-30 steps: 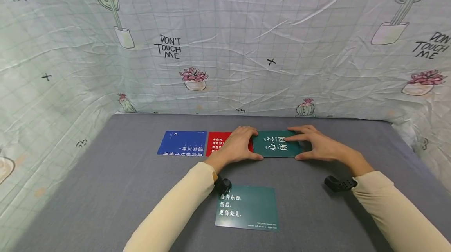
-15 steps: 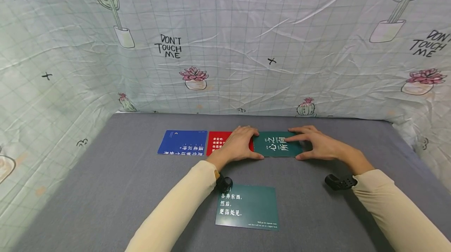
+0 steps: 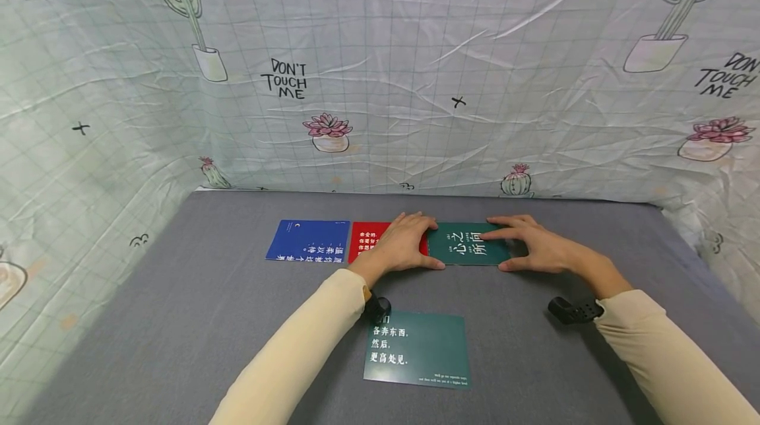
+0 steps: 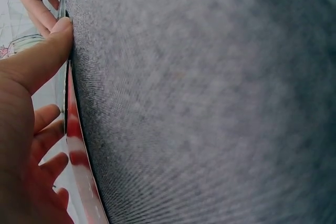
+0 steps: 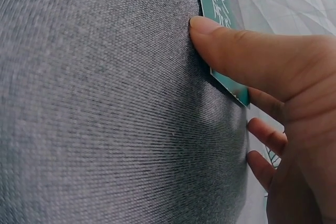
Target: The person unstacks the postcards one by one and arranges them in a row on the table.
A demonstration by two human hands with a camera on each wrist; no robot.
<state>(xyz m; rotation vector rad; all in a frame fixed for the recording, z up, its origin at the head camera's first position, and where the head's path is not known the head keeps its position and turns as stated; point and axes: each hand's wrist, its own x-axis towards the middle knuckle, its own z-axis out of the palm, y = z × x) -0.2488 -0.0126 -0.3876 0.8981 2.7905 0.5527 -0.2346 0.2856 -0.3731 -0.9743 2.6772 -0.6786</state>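
Note:
A green postcard with white characters lies at the right end of a row on the table. My left hand holds its left end, thumb at the near edge and fingers toward the far edge. Under that hand a red postcard is partly hidden. On the right, my right hand grips the green postcard's other end; in the right wrist view its thumb presses the near edge. The left wrist view shows the red postcard's edge below the left fingers. A blue postcard lies farthest left.
Another green postcard lies nearer on the grey tabletop, its top left corner partly covered by the black device on the left wrist. A printed cloth hangs behind and at the sides.
Both hands stay at the green postcard's ends with hardly any movement. The postcards keep their places; only tiny shifts of the camera view show.

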